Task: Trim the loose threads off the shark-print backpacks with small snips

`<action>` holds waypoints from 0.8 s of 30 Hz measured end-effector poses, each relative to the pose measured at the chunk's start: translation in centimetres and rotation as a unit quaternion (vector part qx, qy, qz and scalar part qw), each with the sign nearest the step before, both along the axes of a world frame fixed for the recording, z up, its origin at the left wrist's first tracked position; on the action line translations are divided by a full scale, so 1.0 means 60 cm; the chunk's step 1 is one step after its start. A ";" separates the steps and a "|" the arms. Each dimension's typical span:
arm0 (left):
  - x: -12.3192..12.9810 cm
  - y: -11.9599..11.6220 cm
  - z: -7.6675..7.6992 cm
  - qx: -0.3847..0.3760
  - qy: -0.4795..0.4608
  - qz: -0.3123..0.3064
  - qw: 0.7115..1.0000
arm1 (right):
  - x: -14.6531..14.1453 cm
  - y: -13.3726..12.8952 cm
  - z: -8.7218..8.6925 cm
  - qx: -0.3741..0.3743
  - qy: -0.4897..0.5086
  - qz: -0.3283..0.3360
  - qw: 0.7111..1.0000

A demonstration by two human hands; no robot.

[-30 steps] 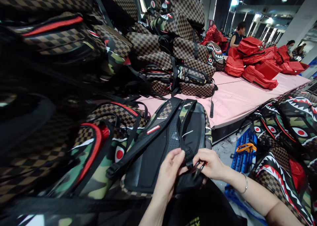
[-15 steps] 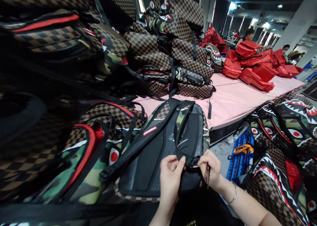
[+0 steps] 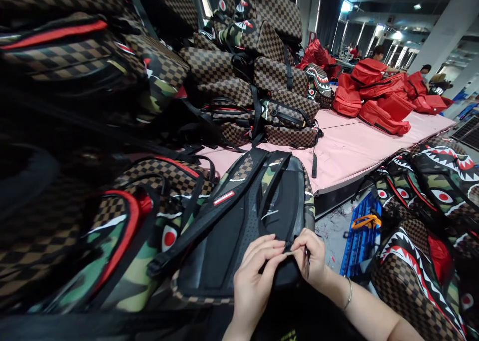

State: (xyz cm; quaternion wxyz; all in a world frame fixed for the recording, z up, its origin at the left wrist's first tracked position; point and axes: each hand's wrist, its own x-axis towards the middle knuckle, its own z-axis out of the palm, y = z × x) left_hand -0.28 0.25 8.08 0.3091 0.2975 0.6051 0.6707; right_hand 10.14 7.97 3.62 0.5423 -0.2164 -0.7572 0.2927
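Observation:
A backpack [image 3: 228, 266] with a black padded back panel and brown checked edging lies in front of me, its back facing up. A shoulder strap [image 3: 270, 191] with a camouflage patch runs down to my hands. My left hand [image 3: 256, 273] is closed, thumb and fingers pinching the lower end of this strap. Close beside it, my right hand [image 3: 314, 258] pinches the same end. A thin dark pointed tool, which looks like thread snips [image 3: 307, 263], is tucked in the right hand and points down. The fingers partly hide the strap end.
Checked backpacks [image 3: 220, 64] are piled at the left and back. Red bags [image 3: 385, 91] lie on the pink tabletop [image 3: 344, 149], with people behind them. At right are shark-mouth backpacks [image 3: 415, 276] and a blue crate [image 3: 359, 236] bearing an orange strap [image 3: 366, 222].
My hands have drawn closer together, and the left fingers now lie over the strap end. The right hand has shifted slightly left with the tool in it. The view has moved slightly.

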 end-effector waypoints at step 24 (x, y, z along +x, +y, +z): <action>0.016 0.005 -0.041 -0.021 0.167 -0.008 0.986 | 0.100 0.019 0.070 -0.217 -0.219 0.029 0.951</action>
